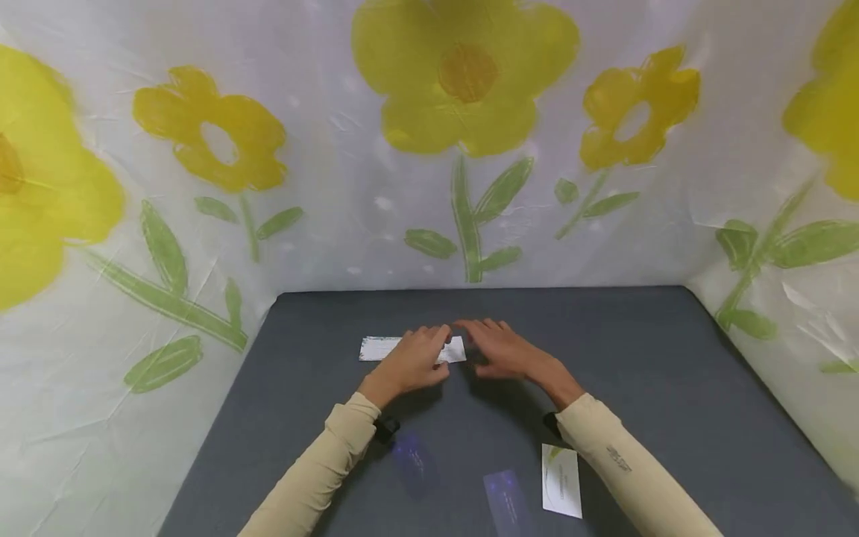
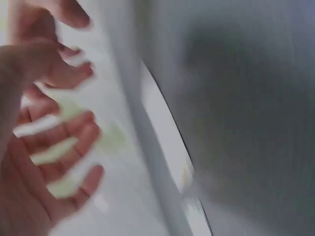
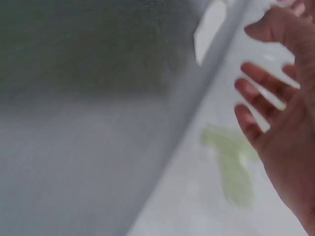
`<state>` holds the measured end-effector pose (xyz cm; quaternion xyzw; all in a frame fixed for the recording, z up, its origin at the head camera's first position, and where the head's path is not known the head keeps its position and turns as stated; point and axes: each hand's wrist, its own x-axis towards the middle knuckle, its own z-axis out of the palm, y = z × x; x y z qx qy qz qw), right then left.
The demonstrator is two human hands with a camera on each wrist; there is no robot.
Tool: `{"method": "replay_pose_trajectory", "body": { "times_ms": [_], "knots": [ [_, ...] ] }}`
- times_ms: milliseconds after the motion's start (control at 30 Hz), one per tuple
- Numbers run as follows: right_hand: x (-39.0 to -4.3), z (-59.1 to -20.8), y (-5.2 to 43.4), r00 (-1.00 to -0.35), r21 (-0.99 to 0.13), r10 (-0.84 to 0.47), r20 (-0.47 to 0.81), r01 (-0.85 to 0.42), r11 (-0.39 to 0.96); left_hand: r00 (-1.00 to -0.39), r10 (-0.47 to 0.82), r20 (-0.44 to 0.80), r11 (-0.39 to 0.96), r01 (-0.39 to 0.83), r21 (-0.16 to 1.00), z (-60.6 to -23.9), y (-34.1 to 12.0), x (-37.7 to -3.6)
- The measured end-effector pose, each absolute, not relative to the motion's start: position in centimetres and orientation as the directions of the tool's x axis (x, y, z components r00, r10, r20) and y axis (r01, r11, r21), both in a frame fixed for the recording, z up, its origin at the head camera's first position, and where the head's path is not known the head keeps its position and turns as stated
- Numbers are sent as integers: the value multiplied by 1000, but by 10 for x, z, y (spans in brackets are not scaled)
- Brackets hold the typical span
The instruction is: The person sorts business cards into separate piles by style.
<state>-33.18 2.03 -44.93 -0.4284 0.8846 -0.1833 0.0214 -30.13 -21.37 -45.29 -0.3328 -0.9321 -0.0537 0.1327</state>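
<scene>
A long white paper strip (image 1: pixel 378 348) lies flat on the dark grey table (image 1: pixel 637 358), a little past its middle. My left hand (image 1: pixel 421 355) rests over the strip's right half, fingers loosely bent and covering part of it. Its right end (image 1: pixel 458 349) shows between the two hands. My right hand (image 1: pixel 495 344) hovers just right of that end, palm down with straight fingers. In the blurred left wrist view the left hand (image 2: pixel 54 132) has its fingers spread and holds nothing, and the strip (image 2: pixel 165 137) appears as a pale band. The right wrist view shows the right hand (image 3: pixel 275 108) open with nothing in it.
A white card (image 1: pixel 562 481) with a green mark lies near the front edge under my right forearm. Two bluish light patches (image 1: pixel 506 503) show on the table beside it. White cloth with yellow flowers (image 1: pixel 463 82) walls in the back and both sides.
</scene>
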Motion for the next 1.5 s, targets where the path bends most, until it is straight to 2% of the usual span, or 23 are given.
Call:
{"method": "replay_pose_trajectory", "body": {
  "times_ms": [67, 167, 267, 333, 400, 500, 600, 667, 833, 967, 1267, 1400, 1500],
  "knots": [
    [-311, -438, 48, -608, -348, -783, 131, -768, 538, -727, 587, 356, 777, 629, 4, -447, -188, -270],
    [-276, -434, 92, -562, -382, -821, 103, -784, 489, -754, 531, 385, 811, 584, 24, -450, -141, -218],
    [-247, -441, 125, -552, -453, -834, -15, -740, 498, -838, 457, 298, 861, 501, 89, -464, -94, -174],
    [-233, -448, 138, -538, -488, -839, -77, -714, 502, -882, 413, 228, 893, 441, 86, -475, -66, -153],
    [-223, -455, 146, -512, -495, -851, -114, -714, 496, -912, 380, 154, 920, 390, 38, -486, -43, -139],
    [-219, -465, 146, -459, -458, -883, -97, -767, 450, -934, 351, 72, 935, 346, -80, -496, -23, -130],
    [-221, -472, 144, -432, -412, -898, -81, -806, 425, -942, 335, 24, 934, 328, -141, -500, -15, -129],
    [-222, -474, 144, -443, -401, -893, -80, -806, 436, -944, 331, 20, 935, 325, -141, -500, -14, -131],
    [-224, -473, 147, -470, -377, -880, -73, -803, 461, -931, 356, 75, 932, 349, -94, -501, -17, -136],
    [-223, -479, 146, -466, -352, -885, 0, -828, 436, -908, 397, 132, 918, 389, -82, -502, -26, -140],
    [-223, -489, 135, -434, -180, -827, 357, -901, 394, -789, 582, 196, 813, 564, -146, -481, -78, -173],
    [-248, -479, 106, -353, -80, -798, 488, -929, 362, -714, 660, 235, 751, 637, -172, -464, -126, -203],
    [-282, -468, 72, -313, -30, -790, 527, -936, 351, -669, 697, 257, 717, 664, -213, -450, -170, -239]
  ]
}}
